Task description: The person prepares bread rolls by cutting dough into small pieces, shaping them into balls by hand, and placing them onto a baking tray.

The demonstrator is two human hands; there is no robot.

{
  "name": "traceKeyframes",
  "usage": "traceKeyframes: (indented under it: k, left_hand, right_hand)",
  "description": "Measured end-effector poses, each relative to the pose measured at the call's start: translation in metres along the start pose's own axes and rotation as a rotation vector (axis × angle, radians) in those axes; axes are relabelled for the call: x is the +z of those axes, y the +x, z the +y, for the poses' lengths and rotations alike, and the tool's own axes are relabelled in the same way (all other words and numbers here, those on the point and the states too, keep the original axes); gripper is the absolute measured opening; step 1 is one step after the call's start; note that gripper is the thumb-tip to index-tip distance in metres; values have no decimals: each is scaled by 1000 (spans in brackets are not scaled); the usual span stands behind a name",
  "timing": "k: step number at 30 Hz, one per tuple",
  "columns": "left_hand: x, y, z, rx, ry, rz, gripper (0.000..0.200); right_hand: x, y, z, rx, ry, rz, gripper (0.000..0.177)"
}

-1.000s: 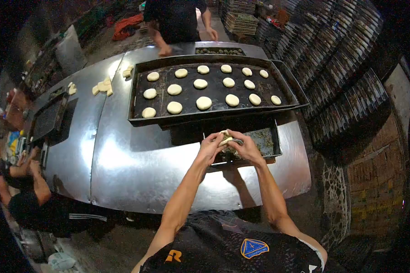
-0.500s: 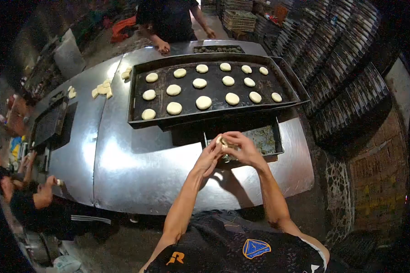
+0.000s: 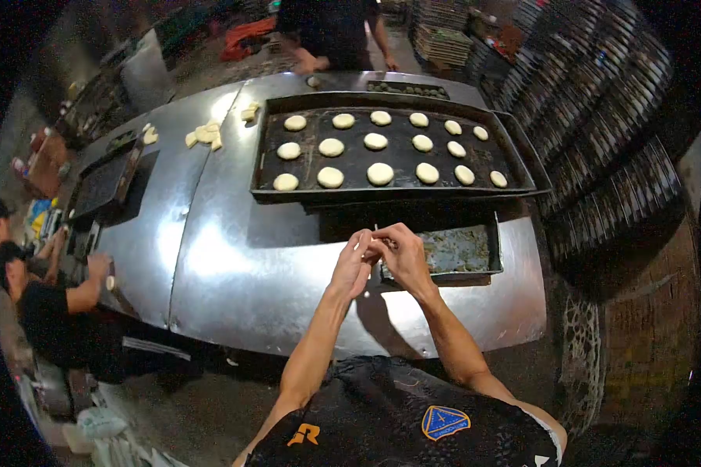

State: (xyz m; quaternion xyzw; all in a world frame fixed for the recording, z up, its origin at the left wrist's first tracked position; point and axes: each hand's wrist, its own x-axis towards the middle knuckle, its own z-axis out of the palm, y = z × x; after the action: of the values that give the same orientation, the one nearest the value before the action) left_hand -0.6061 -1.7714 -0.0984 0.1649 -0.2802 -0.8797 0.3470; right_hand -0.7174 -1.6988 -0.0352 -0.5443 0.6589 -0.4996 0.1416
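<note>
In the head view my left hand (image 3: 353, 266) and my right hand (image 3: 405, 261) meet above the metal table. Their fingers are pinched together around a small piece of dough, now mostly hidden by them. Just right of and beneath my right hand lies a shallow metal tray (image 3: 453, 247) with greenish-brown residue on its bottom. Beyond my hands, a large dark baking tray (image 3: 401, 191) carries rows of flattened pale dough rounds (image 3: 380, 173).
Cut dough pieces (image 3: 205, 135) lie left of the baking tray. A narrow tray of dark balls (image 3: 407, 91) sits behind it, near a co-worker (image 3: 327, 35). Other people (image 3: 54, 300) work at the left. Stacked trays (image 3: 611, 148) stand at the right.
The view has swung, so the table and trays sit further right in it. My hands stay together; the dough between their fingers shows less than before.
</note>
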Motion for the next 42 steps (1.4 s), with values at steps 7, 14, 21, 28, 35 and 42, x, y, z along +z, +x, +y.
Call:
traceKeyframes:
  k: [7,14,21,28,35,42]
  left_hand:
    - [-21,-29,14,152,12,156,20]
    - [-41,-72,32,201,-123,245,28]
    - [-68,-91,24,318,40,230,25]
    - [-102,-152,63,364,440,705,48]
    - [-128,-249,79,440,389,982,35]
    - [-123,-257,81,523,260,960,33]
  right_hand:
    - [42,-6,-17,-28,223,-28,12]
    - [72,-18,-31,-119,140,-237,12]
    - [90,-22,-42,-212,36,-291,8]
    - [130,-56,61,-242,-272,-437,16]
    - [154,3,4,-358,-416,-108,24]
    - [226,-20,73,-339,-750,-411,35]
